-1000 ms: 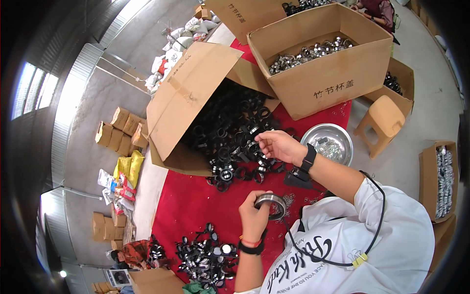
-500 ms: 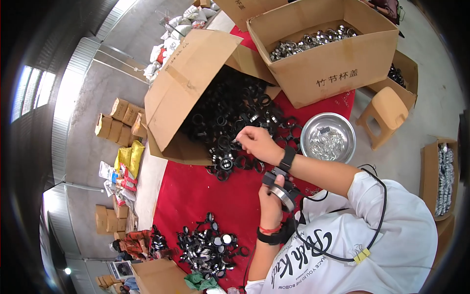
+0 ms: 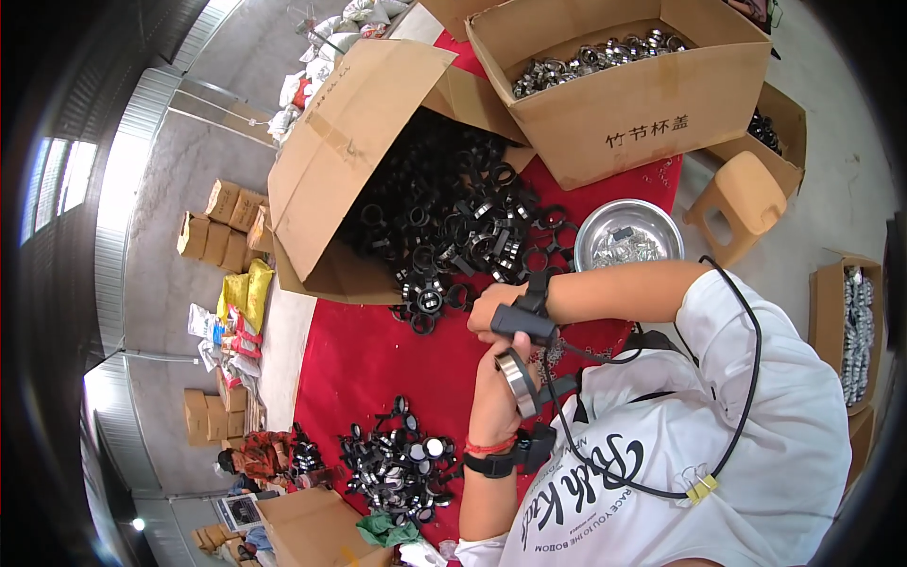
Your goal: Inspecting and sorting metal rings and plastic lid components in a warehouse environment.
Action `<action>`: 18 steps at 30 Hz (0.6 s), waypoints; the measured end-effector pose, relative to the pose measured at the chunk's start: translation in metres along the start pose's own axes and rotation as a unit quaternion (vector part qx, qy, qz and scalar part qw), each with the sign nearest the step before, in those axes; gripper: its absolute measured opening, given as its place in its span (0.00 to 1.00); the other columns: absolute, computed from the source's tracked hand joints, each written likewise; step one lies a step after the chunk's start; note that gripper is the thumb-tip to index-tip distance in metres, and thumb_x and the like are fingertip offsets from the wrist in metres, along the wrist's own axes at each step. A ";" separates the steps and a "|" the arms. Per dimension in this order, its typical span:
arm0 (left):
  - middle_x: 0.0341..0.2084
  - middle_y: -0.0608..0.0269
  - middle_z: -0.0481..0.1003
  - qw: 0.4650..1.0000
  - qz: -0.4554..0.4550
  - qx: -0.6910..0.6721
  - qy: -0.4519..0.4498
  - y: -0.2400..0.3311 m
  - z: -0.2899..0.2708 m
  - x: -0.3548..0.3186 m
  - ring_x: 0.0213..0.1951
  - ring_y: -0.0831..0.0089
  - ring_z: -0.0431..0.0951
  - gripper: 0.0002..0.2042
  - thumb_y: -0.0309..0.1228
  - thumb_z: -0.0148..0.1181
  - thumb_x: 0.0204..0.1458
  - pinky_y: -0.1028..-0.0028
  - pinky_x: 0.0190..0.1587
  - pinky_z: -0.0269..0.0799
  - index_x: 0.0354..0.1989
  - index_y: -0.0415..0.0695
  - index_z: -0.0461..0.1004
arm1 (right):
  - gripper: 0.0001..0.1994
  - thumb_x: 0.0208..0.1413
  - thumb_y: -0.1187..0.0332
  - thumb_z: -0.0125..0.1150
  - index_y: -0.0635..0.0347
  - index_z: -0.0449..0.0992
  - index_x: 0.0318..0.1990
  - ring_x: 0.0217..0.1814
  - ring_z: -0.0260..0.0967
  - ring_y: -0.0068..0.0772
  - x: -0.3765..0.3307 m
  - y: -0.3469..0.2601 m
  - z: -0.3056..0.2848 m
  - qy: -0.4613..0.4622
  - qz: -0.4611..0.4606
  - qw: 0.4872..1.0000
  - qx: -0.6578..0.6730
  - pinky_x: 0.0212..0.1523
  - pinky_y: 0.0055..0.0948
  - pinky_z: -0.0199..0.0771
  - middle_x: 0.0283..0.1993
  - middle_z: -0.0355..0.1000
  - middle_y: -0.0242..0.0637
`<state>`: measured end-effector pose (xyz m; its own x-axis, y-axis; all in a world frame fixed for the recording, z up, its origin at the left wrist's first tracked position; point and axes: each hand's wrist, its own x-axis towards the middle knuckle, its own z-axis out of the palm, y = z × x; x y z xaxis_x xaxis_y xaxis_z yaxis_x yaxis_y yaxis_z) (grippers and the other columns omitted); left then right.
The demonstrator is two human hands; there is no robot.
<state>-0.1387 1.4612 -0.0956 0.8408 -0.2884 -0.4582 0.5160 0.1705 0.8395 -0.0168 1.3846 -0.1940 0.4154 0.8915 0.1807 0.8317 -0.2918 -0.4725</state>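
My left hand (image 3: 493, 392) is closed around a round black cup lid with a silver band (image 3: 516, 383), its edge facing the camera. Just above it my right hand (image 3: 489, 310) is bent inward with the fingers curled, close to the lid. A black device on that wrist covers part of the fingers, so what they pinch, if anything, is hidden. Beyond the right hand, black rings with silver parts (image 3: 444, 246) spill from a tipped cardboard box (image 3: 354, 142). Beside my right forearm stands a steel bowl (image 3: 578, 248) of small silvery metal pieces (image 3: 635, 249).
The table has a red cover (image 3: 350, 369). A heap of black and silver lids (image 3: 397, 472) lies on its near left. A large cardboard box (image 3: 652, 132) of shiny rings stands at the back, with a tan stool (image 3: 742, 203) to its right. A black cable (image 3: 746, 397) crosses my shirt.
My right hand has drawn back from the black rings to the lid in my left hand. The left hand has shifted slightly left. The view has moved a little.
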 end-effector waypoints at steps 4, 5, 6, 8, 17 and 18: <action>0.39 0.56 0.74 0.956 0.154 0.246 -0.037 0.012 0.008 -0.009 0.28 0.84 0.70 0.15 0.25 0.52 0.52 0.82 0.29 0.67 0.49 0.38 0.67 | 0.12 0.52 0.64 0.50 0.63 0.72 0.35 0.26 0.70 0.25 0.009 0.013 -0.045 0.034 0.095 0.837 0.537 0.24 0.23 0.70 0.27 0.72 0.37; 0.41 0.55 0.73 0.918 0.108 0.380 -0.043 0.010 0.003 -0.007 0.35 0.77 0.73 0.18 0.17 0.51 0.47 0.80 0.38 0.69 0.49 0.40 0.68 | 0.11 0.51 0.64 0.52 0.63 0.73 0.34 0.24 0.69 0.25 0.010 0.022 -0.061 0.126 0.118 0.786 0.593 0.23 0.22 0.70 0.26 0.72 0.37; 0.42 0.53 0.72 0.878 0.181 0.434 -0.089 -0.001 0.000 -0.004 0.37 0.72 0.74 0.24 0.13 0.47 0.39 0.79 0.40 0.69 0.49 0.41 0.68 | 0.10 0.50 0.64 0.54 0.62 0.73 0.33 0.23 0.69 0.24 0.009 0.035 -0.076 0.210 0.138 0.679 0.690 0.23 0.21 0.69 0.24 0.71 0.36; 0.41 0.52 0.72 0.833 0.219 0.455 -0.226 -0.028 -0.007 -0.005 0.38 0.69 0.75 0.27 0.12 0.44 0.34 0.77 0.41 0.68 0.49 0.40 0.67 | 0.08 0.52 0.65 0.52 0.59 0.73 0.32 0.22 0.68 0.22 0.000 0.072 -0.112 0.282 0.141 0.551 0.773 0.23 0.21 0.67 0.23 0.71 0.30; 0.40 0.65 0.71 0.849 -0.254 0.225 -0.405 -0.009 -0.060 -0.046 0.33 0.84 0.70 0.24 0.17 0.51 0.44 0.83 0.41 0.67 0.54 0.41 0.64 | 0.05 0.50 0.66 0.51 0.56 0.69 0.26 0.20 0.64 0.20 -0.103 0.186 -0.140 0.517 0.291 0.500 0.630 0.20 0.20 0.66 0.20 0.68 0.26; 0.42 0.65 0.70 0.837 -0.277 0.227 -0.413 -0.008 -0.061 -0.043 0.33 0.84 0.70 0.26 0.16 0.50 0.42 0.84 0.40 0.67 0.55 0.42 0.63 | 0.05 0.50 0.67 0.51 0.56 0.69 0.26 0.19 0.63 0.19 -0.118 0.190 -0.135 0.536 0.304 0.487 0.619 0.20 0.20 0.65 0.19 0.67 0.26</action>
<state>-0.1689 1.5297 -0.1007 -0.0032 -0.7900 -0.6131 0.5152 -0.5267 0.6761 0.1414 1.1775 -0.1888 0.9518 -0.1155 -0.2840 -0.1493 0.6345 -0.7583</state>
